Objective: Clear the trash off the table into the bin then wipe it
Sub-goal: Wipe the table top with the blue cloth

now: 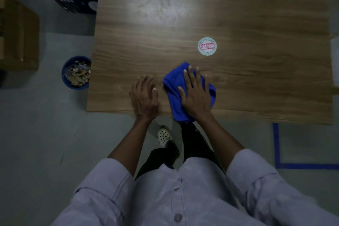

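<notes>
Pressing flat on blue cloth [174, 88] at worktop [256, 24] near edge: right hand [196, 97], fingers [189, 79] straight and spread. Left hand [145, 95] rests on the wood just beside it, fingers loosely bent, holding nothing. Round printed disc [207, 46] beyond cloth. Blue bin [63, 73] with trash on grey floor [45, 134], off left edge.

The desk [256, 14] is wood-grain board, smooth, with a dull sheen where light falls on its far part. The cloth [174, 82] is soft blue fabric, matt and creased. The round label [207, 46] looks like printed paper, slightly shiny. The bin [65, 71] looks like blue plastic, and the scraps [78, 75] in it like crumpled brown paper. The floor [45, 134] is grey, smooth and matt, with blue tape [276, 143] stuck to it. One box [20, 33] is plain brown cardboard. The shirt [165, 198] is pale woven cloth with smooth buttons [178, 217]. The shoe [164, 135] is perforated, matt and rubbery-looking.
</notes>
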`<state>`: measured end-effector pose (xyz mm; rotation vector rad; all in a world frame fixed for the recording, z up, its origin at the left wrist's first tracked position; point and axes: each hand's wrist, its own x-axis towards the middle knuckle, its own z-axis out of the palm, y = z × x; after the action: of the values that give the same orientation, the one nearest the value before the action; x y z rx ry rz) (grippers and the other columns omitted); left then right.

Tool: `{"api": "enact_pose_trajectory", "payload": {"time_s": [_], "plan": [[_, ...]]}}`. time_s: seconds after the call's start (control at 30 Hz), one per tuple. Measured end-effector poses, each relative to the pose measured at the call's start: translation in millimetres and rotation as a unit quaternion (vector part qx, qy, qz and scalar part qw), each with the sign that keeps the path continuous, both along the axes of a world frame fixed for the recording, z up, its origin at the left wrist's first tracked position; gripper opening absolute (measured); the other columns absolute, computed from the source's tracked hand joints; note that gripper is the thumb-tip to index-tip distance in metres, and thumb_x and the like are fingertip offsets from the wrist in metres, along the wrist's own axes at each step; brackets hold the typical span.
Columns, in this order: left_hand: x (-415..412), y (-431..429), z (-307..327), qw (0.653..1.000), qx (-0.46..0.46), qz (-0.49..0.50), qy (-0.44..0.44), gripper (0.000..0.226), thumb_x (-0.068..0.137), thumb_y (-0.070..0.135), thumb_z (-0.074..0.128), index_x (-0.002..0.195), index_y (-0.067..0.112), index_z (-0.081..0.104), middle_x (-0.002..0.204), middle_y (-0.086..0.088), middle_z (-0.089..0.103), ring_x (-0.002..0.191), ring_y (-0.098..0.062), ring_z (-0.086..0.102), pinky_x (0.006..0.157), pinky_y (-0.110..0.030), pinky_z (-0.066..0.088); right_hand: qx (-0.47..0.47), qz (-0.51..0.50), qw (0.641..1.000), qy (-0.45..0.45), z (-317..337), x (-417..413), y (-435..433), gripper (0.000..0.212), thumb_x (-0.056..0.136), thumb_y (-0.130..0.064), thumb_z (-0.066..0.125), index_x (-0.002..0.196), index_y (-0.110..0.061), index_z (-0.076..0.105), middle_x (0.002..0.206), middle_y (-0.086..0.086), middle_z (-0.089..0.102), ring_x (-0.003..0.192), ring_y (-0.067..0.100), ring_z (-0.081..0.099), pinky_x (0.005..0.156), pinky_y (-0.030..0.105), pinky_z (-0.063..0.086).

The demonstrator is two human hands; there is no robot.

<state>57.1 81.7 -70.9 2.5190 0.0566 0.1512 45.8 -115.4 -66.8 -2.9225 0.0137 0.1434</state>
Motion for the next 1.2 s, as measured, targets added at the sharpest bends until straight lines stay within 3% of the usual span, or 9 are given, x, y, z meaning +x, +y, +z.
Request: {"api": "enact_pose_trajectory", "payload": {"time_s": [0.1, 0.27, 0.37, 0.6, 0.7, 0.77, 0.93, 1.1, 1.2], "plan": [[1, 13, -7, 0.999, 0.040, -0.018, 0.005, 0.048, 0.096, 0.036, 0.045, 0.136, 0.015, 0.061, 0.146, -0.007, 0.054, 0.133, -0.030, 0.046, 0.109, -0.047, 0.034, -0.011, -0.041, 0.999, -0.025, -7, -5, 28, 0.066, 0.106, -0.028, 0.037, 0.165, -0.018, 0.009, 0.173, 0.003, 0.001, 0.159, 0.028, 0.000, 0.126, 0.058, 0.008], [6, 16, -13, 0.991, 0.126, -0.038, 0.006, 0.047, 0.097, 0.036, 0.046, 0.139, 0.020, 0.057, 0.153, -0.005, 0.047, 0.136, -0.029, 0.043, 0.112, -0.049, 0.031, 0.010, -0.086, 0.996, 0.003, -15, -6, 33, 0.074, 0.103, -0.064, 0.031, 0.165, -0.029, 0.011, 0.173, 0.001, 0.000, 0.158, 0.035, -0.004, 0.125, 0.061, 0.005], [7, 15, -15, 0.991, 0.128, -0.033, -0.004, 0.045, 0.097, 0.034, 0.046, 0.139, 0.021, 0.057, 0.153, -0.003, 0.047, 0.137, -0.027, 0.043, 0.112, -0.047, 0.030, -0.009, -0.162, 0.986, 0.020, -15, 15, 38, 0.077, 0.099, -0.074, 0.027, 0.164, -0.036, 0.009, 0.173, 0.001, -0.001, 0.158, 0.039, -0.004, 0.122, 0.067, 0.006], [6, 22, -15, 0.997, 0.019, -0.015, -0.068, 0.050, 0.099, 0.029, 0.043, 0.141, 0.003, 0.054, 0.145, -0.015, 0.055, 0.132, -0.032, 0.052, 0.111, -0.045, 0.035, -0.010, -0.049, 0.999, 0.002, -18, 66, 91, 0.078, 0.096, -0.077, 0.027, 0.163, -0.038, 0.015, 0.173, 0.001, 0.006, 0.157, 0.041, 0.000, 0.119, 0.069, 0.005], [12, 31, -10, 0.996, -0.071, 0.029, -0.045, 0.055, 0.096, 0.035, 0.046, 0.137, 0.002, 0.058, 0.138, -0.014, 0.062, 0.118, -0.032, 0.060, 0.102, -0.044, 0.040, 0.006, 0.018, 1.000, -0.006, -15, 48, 106, 0.075, 0.097, -0.073, 0.028, 0.163, -0.038, 0.017, 0.173, 0.000, 0.007, 0.158, 0.040, -0.001, 0.119, 0.069, 0.006], [16, 34, -3, 0.996, -0.081, 0.024, -0.026, 0.054, 0.096, 0.037, 0.047, 0.136, 0.004, 0.060, 0.133, -0.012, 0.065, 0.110, -0.033, 0.062, 0.096, -0.044, 0.043, 0.018, 0.031, 0.999, -0.009, -14, 26, 99, 0.072, 0.098, -0.070, 0.028, 0.162, -0.039, 0.017, 0.173, -0.002, 0.008, 0.158, 0.038, -0.001, 0.119, 0.068, 0.006], [29, 44, 3, 0.996, 0.051, -0.072, -0.015, 0.046, 0.095, 0.040, 0.055, 0.133, 0.016, 0.062, 0.132, -0.006, 0.062, 0.110, -0.032, 0.058, 0.092, -0.045, 0.044, 0.003, -0.021, 1.000, 0.007, -12, -11, 48, 0.077, 0.097, -0.076, 0.034, 0.162, -0.041, 0.014, 0.173, -0.003, 0.006, 0.158, 0.037, 0.000, 0.121, 0.068, 0.005], [50, 31, -1, 0.993, 0.107, -0.034, 0.024, 0.043, 0.092, 0.049, 0.056, 0.128, 0.026, 0.061, 0.124, -0.010, 0.055, 0.112, -0.035, 0.052, 0.096, -0.052, 0.041, -0.005, -0.110, 0.994, 0.010, -13, 53, 23, 0.077, 0.097, -0.077, 0.026, 0.163, -0.038, 0.013, 0.173, 0.000, 0.006, 0.158, 0.039, 0.001, 0.120, 0.068, 0.007], [54, 29, -11, 0.989, 0.147, -0.022, 0.020, 0.047, 0.091, 0.050, 0.057, 0.132, 0.027, 0.058, 0.130, -0.010, 0.054, 0.115, -0.035, 0.050, 0.098, -0.048, 0.035, -0.002, -0.095, 0.995, 0.003, -15, 97, 53, 0.077, 0.097, -0.076, 0.025, 0.163, -0.038, 0.014, 0.173, 0.000, 0.007, 0.157, 0.040, 0.003, 0.120, 0.068, 0.008]]}}
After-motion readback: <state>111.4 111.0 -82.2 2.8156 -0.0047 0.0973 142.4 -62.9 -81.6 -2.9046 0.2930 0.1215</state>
